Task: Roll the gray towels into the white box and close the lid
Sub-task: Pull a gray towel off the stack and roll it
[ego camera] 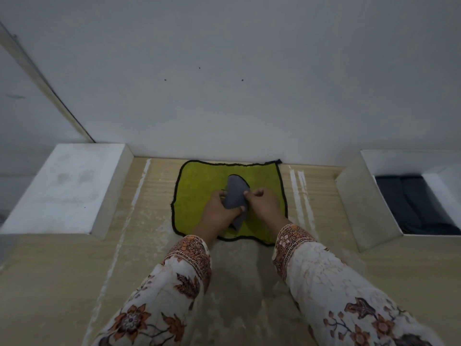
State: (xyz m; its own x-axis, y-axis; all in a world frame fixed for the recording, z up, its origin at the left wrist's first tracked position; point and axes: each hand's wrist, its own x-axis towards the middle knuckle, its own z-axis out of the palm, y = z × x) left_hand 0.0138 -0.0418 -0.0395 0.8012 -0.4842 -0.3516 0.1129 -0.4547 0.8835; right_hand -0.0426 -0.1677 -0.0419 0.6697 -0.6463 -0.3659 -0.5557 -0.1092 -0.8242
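A gray towel (235,193) is bunched into a loose roll over the middle of a green cloth (199,181) with a black hem, spread on the wooden table. My left hand (217,211) grips the roll from the left and my right hand (263,203) pinches it from the right. An open white box (359,196) stands at the right edge, with dark gray towels (419,206) lying inside. A white lid or second box (64,186) sits at the left.
The wooden table (74,283) runs up to a gray wall (224,83) just behind the green cloth. White streaks (301,196) mark the wood between the cloth and the right box.
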